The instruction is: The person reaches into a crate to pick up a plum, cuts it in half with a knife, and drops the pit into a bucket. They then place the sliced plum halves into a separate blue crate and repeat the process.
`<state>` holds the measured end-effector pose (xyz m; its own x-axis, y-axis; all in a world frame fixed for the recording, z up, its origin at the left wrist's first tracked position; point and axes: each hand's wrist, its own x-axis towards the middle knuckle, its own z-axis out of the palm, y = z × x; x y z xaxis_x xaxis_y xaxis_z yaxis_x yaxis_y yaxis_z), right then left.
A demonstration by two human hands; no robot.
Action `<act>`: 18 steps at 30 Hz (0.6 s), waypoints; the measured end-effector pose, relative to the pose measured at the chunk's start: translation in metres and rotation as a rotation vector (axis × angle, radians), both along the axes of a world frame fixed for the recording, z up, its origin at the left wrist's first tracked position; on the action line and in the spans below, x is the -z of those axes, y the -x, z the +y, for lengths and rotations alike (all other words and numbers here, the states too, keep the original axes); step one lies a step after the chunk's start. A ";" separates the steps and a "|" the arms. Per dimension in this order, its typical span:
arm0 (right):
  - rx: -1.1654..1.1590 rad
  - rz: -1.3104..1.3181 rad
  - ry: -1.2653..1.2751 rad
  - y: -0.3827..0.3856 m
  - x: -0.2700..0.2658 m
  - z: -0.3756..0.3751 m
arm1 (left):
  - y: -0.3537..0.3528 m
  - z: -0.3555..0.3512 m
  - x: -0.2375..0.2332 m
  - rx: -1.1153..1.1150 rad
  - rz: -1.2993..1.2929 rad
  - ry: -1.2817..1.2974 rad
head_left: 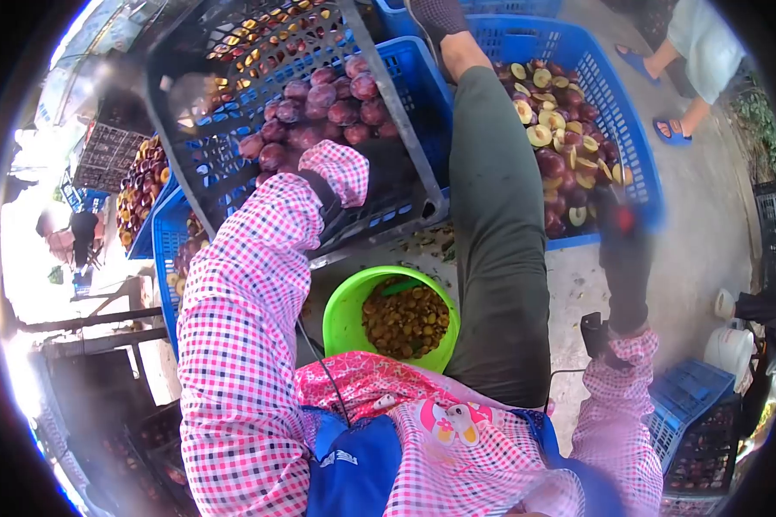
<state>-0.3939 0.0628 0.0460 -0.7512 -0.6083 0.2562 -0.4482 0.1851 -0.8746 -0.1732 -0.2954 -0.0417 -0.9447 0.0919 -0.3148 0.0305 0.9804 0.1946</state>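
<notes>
My left hand (390, 169), in a dark glove, reaches into the black crate (429, 185) beside whole purple plums (323, 102); its fingers cannot be made out against the dark crate. My right hand (627, 231), also dark-gloved, is at the right edge of a blue crate (651, 159) of whole and cut plums (569, 142). Motion smears its fingers, and a small red spot shows there, too blurred to identify. Between my legs stands a bright green basin (341, 317) holding brown pits or scraps (405, 323) and a green object (401, 286).
My outstretched leg (500, 224) lies between the crates. At the left are more cut plums (144, 185) and another blue crate (165, 250). Another person's sandalled feet (672, 131) stand at the upper right. A white bucket (729, 351) and blue crate (688, 392) are at the right.
</notes>
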 end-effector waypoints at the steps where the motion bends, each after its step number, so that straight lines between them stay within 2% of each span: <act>1: 0.008 -0.147 -0.038 -0.002 -0.004 0.000 | 0.000 -0.001 0.000 -0.042 -0.028 -0.022; 2: 0.019 -0.151 -0.040 -0.006 -0.008 0.000 | 0.001 -0.003 0.002 -0.087 -0.052 -0.045; 4: -0.103 -0.370 -0.014 -0.013 -0.016 0.001 | -0.001 -0.007 -0.001 -0.196 -0.069 -0.106; 5: -0.151 -0.259 -0.009 -0.018 -0.016 0.000 | -0.002 -0.007 -0.006 -0.270 -0.067 -0.156; 7: -0.206 -0.253 0.035 -0.032 -0.026 0.001 | -0.008 -0.006 -0.018 -0.475 -0.037 -0.327; 9: -0.319 -0.235 0.080 -0.050 -0.037 0.006 | -0.018 0.004 -0.040 -0.750 0.019 -0.625; 11: -0.344 -0.220 0.056 -0.076 -0.034 0.012 | -0.043 0.077 -0.129 -0.901 0.232 -1.042; 13: -0.390 -0.214 0.034 -0.104 -0.038 0.017 | -0.061 0.138 -0.165 -0.807 0.346 -1.540; 14: -0.477 -0.191 0.029 -0.120 -0.042 0.019 | -0.080 0.166 -0.167 -1.021 0.410 -1.602; 16: -0.600 -0.174 0.028 -0.149 -0.042 0.021 | -0.103 0.208 -0.162 -0.921 0.426 -1.850; 18: -0.657 -0.143 0.034 -0.176 -0.023 0.023 | -0.122 0.236 -0.127 -0.896 0.492 -1.871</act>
<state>-0.2179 0.0854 0.0694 -0.2552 -0.9440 0.2091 -0.3380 -0.1155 -0.9340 -0.0517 -0.0591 0.0853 -0.8555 -0.4837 -0.1848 0.1233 -0.5370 0.8346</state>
